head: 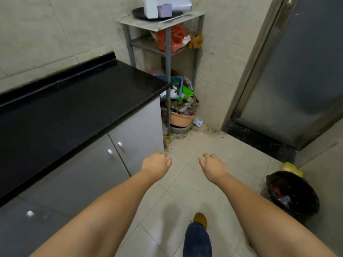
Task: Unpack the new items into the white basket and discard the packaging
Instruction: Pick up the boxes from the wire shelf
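Note:
My left hand and my right hand are stretched out side by side over the tiled floor, fingers loosely curled, nothing in either. A bin lined with a black bag stands on the floor to the right of my right arm, with rubbish inside. On top of the metal rack in the corner lie a white box, a pale purple box and a white roll on a dark tray. No white basket is in view.
A black countertop over grey cabinet doors runs along the left. The rack's lower shelves hold a red bag, a blue basket and a pink basin. A frosted door is at right. My foot is below.

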A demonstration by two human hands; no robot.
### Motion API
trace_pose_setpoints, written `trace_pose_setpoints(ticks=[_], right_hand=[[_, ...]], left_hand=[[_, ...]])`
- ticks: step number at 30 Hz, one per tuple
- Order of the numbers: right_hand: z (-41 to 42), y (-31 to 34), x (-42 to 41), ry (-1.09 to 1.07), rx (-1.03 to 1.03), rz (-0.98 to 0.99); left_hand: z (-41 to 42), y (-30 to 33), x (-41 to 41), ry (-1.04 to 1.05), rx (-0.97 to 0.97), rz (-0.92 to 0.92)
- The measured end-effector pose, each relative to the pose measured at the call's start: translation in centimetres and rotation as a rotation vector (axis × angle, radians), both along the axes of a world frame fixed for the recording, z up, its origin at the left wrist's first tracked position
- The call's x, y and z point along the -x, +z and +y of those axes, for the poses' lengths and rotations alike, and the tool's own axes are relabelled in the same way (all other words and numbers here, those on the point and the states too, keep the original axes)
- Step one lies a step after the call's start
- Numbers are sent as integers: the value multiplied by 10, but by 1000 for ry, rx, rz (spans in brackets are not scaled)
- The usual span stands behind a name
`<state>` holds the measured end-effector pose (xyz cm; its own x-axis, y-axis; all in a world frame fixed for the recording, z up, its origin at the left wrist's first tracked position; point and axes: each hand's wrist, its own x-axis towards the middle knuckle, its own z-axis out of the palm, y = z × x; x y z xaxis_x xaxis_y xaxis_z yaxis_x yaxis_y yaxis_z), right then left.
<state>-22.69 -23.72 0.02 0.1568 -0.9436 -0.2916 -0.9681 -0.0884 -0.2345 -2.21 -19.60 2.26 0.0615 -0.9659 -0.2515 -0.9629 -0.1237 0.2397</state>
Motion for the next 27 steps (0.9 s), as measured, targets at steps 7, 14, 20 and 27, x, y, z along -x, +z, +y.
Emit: trace_pose_setpoints(ticks=[7, 14, 20, 27], right_hand=[[-183, 44, 29, 43, 116, -21], [-340, 91, -3, 184, 215, -18], [-475, 136, -73, 277, 375, -115], [-631, 223, -177, 266, 592, -269]], left_hand=[[-176, 53, 11, 55, 116, 13], [-304, 91, -22, 154, 237, -34], [-421, 123, -84, 207, 383, -28], [-582, 206, -165, 231, 593, -11]])
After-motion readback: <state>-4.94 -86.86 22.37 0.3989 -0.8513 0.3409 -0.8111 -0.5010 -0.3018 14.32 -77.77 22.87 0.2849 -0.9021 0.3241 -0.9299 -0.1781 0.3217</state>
